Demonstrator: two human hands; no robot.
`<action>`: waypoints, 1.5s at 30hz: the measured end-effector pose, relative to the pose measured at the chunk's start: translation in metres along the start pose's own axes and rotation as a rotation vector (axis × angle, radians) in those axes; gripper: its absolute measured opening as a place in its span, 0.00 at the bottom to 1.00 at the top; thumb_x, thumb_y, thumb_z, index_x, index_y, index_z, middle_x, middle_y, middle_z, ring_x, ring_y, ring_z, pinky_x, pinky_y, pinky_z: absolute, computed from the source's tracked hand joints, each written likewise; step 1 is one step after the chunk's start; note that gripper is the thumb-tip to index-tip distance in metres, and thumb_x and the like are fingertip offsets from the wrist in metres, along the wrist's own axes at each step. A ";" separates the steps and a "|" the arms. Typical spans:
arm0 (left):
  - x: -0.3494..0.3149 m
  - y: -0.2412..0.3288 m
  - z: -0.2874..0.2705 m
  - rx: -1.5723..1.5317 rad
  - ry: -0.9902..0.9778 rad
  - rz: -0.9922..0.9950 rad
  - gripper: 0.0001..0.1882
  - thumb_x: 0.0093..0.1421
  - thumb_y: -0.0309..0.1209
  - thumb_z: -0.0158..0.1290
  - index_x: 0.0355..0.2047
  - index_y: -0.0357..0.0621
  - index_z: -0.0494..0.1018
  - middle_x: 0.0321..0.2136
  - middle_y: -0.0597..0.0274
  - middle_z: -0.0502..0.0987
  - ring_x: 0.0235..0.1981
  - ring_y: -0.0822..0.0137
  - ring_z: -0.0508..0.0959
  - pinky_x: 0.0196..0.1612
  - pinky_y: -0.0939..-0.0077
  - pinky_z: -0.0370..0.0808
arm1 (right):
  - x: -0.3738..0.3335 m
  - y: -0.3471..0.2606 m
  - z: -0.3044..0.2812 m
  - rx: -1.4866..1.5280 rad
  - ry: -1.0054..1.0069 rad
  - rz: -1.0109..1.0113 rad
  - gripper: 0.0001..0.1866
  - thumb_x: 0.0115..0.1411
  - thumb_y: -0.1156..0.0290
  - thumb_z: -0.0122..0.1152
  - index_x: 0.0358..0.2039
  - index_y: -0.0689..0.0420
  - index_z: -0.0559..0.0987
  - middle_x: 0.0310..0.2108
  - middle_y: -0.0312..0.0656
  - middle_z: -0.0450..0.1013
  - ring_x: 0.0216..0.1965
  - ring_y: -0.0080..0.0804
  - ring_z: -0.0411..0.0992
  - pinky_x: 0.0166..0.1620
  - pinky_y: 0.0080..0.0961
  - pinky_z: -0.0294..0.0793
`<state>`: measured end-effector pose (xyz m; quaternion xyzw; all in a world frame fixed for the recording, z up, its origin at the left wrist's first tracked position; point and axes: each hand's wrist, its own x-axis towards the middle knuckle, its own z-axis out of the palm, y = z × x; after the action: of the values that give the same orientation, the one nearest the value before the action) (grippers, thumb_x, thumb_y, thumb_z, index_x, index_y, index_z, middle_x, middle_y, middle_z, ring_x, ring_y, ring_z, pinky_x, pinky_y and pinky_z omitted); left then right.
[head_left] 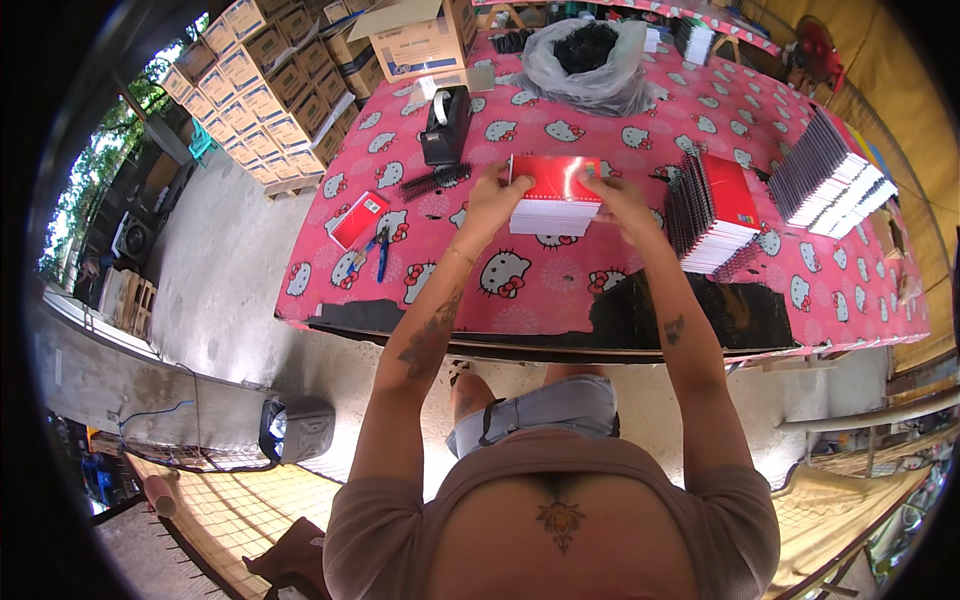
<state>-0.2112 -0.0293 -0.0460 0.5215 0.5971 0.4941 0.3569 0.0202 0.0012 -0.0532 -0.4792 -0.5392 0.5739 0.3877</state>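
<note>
In front of me, on a table with a pink patterned cover (pixel 500 270), sits a stack of notebooks (pixel 550 218) with white page edges. The top one, a red-covered notebook (pixel 548 176), shines under the light. My left hand (pixel 499 196) grips the stack's left side, its thumb on the red cover. From the right side my right hand (pixel 622 206) closes on the same stack, thumb near the cover's right edge. Fingers on the far sides are partly hidden. A second stack of spiral notebooks (pixel 722 205) with a red cover stands right of my right hand.
Left of the stack are a black tape dispenser (pixel 446 128), black binding coils (pixel 434 182), a red booklet (pixel 359 220) and blue-handled pliers (pixel 383 256). More notebooks (pixel 828 180) stand far right. Behind are a plastic bag (pixel 540 65) of black coils and an open carton (pixel 420 50).
</note>
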 end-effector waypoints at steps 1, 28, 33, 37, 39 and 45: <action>0.003 0.000 0.009 0.167 0.049 -0.012 0.29 0.56 0.37 0.60 0.55 0.35 0.71 0.41 0.51 0.80 0.40 0.58 0.80 0.46 0.67 0.76 | 0.009 0.005 -0.001 -0.039 0.015 0.050 0.41 0.54 0.43 0.69 0.56 0.65 0.73 0.40 0.41 0.77 0.42 0.29 0.76 0.44 0.30 0.76; 0.000 0.029 -0.003 0.466 -0.247 0.571 0.09 0.62 0.28 0.58 0.40 0.39 0.81 0.35 0.48 0.82 0.33 0.49 0.82 0.38 0.67 0.77 | -0.055 0.058 0.018 -0.010 0.286 -0.476 0.23 0.62 0.70 0.64 0.57 0.59 0.73 0.52 0.43 0.69 0.48 0.30 0.72 0.54 0.25 0.69; -0.034 0.055 -0.002 0.683 0.141 0.894 0.09 0.62 0.27 0.56 0.41 0.40 0.80 0.34 0.48 0.81 0.36 0.48 0.80 0.41 0.62 0.76 | -0.067 0.023 0.021 -0.315 0.461 -0.764 0.27 0.58 0.73 0.68 0.58 0.59 0.73 0.57 0.47 0.66 0.51 0.35 0.72 0.53 0.26 0.72; -0.086 0.050 0.004 0.569 -0.243 0.845 0.08 0.61 0.26 0.56 0.40 0.38 0.79 0.33 0.48 0.80 0.37 0.48 0.79 0.41 0.62 0.76 | -0.094 0.038 0.004 -0.146 0.110 -0.597 0.28 0.53 0.74 0.72 0.55 0.59 0.74 0.52 0.47 0.72 0.46 0.31 0.74 0.48 0.25 0.74; -0.086 0.019 0.000 0.402 -0.413 0.746 0.08 0.61 0.24 0.56 0.40 0.37 0.79 0.33 0.47 0.80 0.35 0.48 0.79 0.41 0.62 0.76 | -0.108 0.068 -0.004 -0.212 -0.050 -0.376 0.27 0.53 0.74 0.73 0.53 0.60 0.75 0.46 0.43 0.76 0.42 0.27 0.74 0.45 0.23 0.74; 0.053 -0.081 -0.090 0.601 0.285 0.443 0.12 0.60 0.28 0.55 0.43 0.39 0.78 0.39 0.48 0.80 0.41 0.49 0.80 0.44 0.57 0.77 | -0.122 0.102 0.031 0.064 0.006 -0.317 0.18 0.55 0.74 0.71 0.45 0.60 0.77 0.37 0.37 0.75 0.38 0.23 0.73 0.42 0.20 0.73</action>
<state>-0.3282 0.0055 -0.0964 0.6451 0.6317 0.4298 -0.0129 0.0268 -0.1361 -0.1398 -0.3771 -0.5885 0.5210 0.4900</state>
